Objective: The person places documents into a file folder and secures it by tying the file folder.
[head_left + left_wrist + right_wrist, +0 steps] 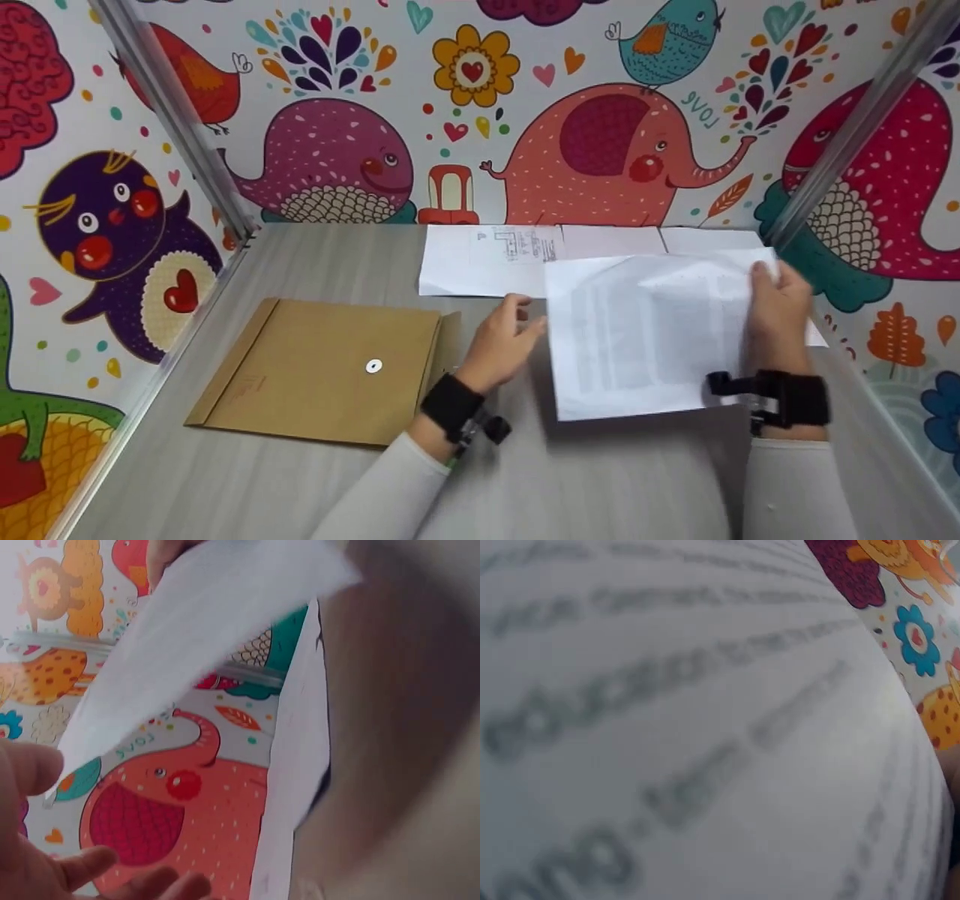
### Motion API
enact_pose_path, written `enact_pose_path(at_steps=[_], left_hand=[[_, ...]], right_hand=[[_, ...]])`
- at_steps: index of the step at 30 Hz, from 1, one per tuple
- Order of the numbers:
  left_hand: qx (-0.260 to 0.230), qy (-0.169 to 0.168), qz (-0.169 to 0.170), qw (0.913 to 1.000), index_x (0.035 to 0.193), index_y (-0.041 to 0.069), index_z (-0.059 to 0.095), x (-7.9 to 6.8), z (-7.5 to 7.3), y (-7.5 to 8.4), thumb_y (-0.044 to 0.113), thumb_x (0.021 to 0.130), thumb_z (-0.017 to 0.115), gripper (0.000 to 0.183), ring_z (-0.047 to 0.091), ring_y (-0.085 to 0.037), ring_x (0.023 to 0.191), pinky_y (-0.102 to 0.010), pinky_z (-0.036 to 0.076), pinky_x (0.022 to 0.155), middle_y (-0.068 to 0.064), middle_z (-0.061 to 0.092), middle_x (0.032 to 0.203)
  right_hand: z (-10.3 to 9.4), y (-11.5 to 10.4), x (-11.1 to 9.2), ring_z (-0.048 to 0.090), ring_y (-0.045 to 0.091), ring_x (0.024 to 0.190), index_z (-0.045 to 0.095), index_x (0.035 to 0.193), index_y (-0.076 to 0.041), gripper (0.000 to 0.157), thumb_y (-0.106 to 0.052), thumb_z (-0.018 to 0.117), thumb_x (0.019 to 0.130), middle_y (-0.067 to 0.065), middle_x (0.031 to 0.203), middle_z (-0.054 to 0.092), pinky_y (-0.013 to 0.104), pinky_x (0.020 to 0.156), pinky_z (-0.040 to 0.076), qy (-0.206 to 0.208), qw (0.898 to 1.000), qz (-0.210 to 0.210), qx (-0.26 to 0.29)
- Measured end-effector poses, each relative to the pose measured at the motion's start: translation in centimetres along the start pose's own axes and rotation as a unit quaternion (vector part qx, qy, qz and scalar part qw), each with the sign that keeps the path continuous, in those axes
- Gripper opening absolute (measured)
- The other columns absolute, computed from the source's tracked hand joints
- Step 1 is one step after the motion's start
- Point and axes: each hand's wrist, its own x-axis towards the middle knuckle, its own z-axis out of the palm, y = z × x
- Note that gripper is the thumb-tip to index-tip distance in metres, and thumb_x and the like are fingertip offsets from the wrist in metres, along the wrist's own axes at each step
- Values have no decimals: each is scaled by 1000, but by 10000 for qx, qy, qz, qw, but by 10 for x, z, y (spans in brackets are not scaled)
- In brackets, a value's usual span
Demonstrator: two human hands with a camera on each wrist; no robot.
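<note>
Raised off the table on the right, a white printed sheet of paper [645, 337] is held at its right edge by my right hand [781, 311], the thumb lying over its near face. I cannot tell whether it is one sheet or more. Blurred printed lines on the paper [705, 727] fill the right wrist view. My left hand [501, 341] is just beside the sheet's left edge, fingers apart and loosely bent, holding nothing. In the left wrist view the fingers [90, 866] are spread below the lifted paper [180, 637].
A brown envelope [322, 367] with a white round button lies on the grey table [247, 480] at left. Several white papers [487, 262] lie along the back edge, one with a drawing. Cartoon-printed walls [465, 135] and metal posts [176, 120] enclose the table.
</note>
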Motion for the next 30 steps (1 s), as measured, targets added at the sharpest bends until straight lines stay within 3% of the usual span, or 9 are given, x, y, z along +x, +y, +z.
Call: enact_pose_path(at_steps=[6, 10, 14, 18, 20, 22, 25, 28, 30], left_hand=[[-531, 194, -234, 9981, 136, 12, 52, -2, -15, -16, 42, 99, 55, 48, 66, -21, 96, -37, 54, 85, -11, 69, 115], [-763, 742, -596, 9925, 131, 12, 58, 1, -16, -23, 37, 99, 56, 41, 64, -18, 87, -34, 53, 79, -11, 70, 110], [-621, 1225, -752, 9877, 124, 11, 65, 1, -20, -29, 34, 100, 55, 35, 63, -17, 77, -32, 52, 70, -9, 71, 102], [-155, 1405, -294, 9895, 120, 6, 67, 2, -33, -33, 32, 101, 55, 34, 66, -20, 83, -36, 54, 76, -12, 73, 105], [124, 1316, -32, 9912, 121, 5, 67, 4, -43, -34, 32, 101, 56, 35, 67, -22, 93, -39, 55, 85, -12, 73, 111], [222, 1008, 111, 9946, 122, 5, 67, 4, -55, -33, 32, 100, 58, 36, 67, -22, 101, -41, 54, 92, -11, 72, 116], [284, 328, 182, 9989, 127, 7, 65, 3, -70, -29, 33, 99, 60, 38, 65, -20, 104, -42, 52, 97, -8, 71, 121], [455, -324, 307, 9980, 131, 14, 64, -2, -77, -22, 32, 98, 61, 37, 63, -16, 102, -40, 51, 98, -3, 70, 122], [725, -673, 429, 9942, 130, 18, 65, -6, -74, -16, 32, 98, 62, 35, 63, -15, 96, -38, 52, 93, -1, 71, 117]], right_hand=[[59, 18, -9, 53, 9, 80, 60, 101, -16, 23, -34, 47, 105, -5, 86, 56, 22, 68, 44, 229, 9993, -294, 78], [88, 29, -19, 59, 7, 78, 61, 113, -12, 26, -32, 46, 105, -6, 88, 62, 21, 68, 48, 57, 9968, -267, 747], [102, 37, -24, 65, 6, 78, 58, 125, -10, 33, -33, 43, 106, -5, 90, 67, 19, 69, 51, -226, 9960, -234, 837], [104, 37, -24, 61, 6, 79, 53, 130, -5, 36, -31, 47, 105, -4, 92, 63, 20, 70, 49, -450, 9984, -283, 180], [102, 34, -24, 58, 10, 83, 49, 135, -5, 41, -31, 50, 103, 0, 98, 60, 23, 72, 47, -467, 9959, -477, -613], [99, 31, -25, 58, 17, 93, 44, 141, -6, 50, -35, 52, 101, 6, 108, 59, 28, 78, 47, -491, 9843, -767, -1513], [96, 26, -30, 57, 30, 110, 41, 146, -8, 57, -38, 53, 100, 17, 125, 58, 41, 90, 48, -573, 9543, -1536, -2497], [99, 23, -39, 56, 36, 117, 45, 143, -6, 55, -35, 57, 99, 21, 131, 56, 51, 97, 48, -789, 9250, -2552, -2701], [104, 21, -49, 57, 35, 114, 49, 140, -5, 51, -30, 61, 97, 20, 128, 57, 52, 95, 50, -835, 8957, -3385, -2761]])
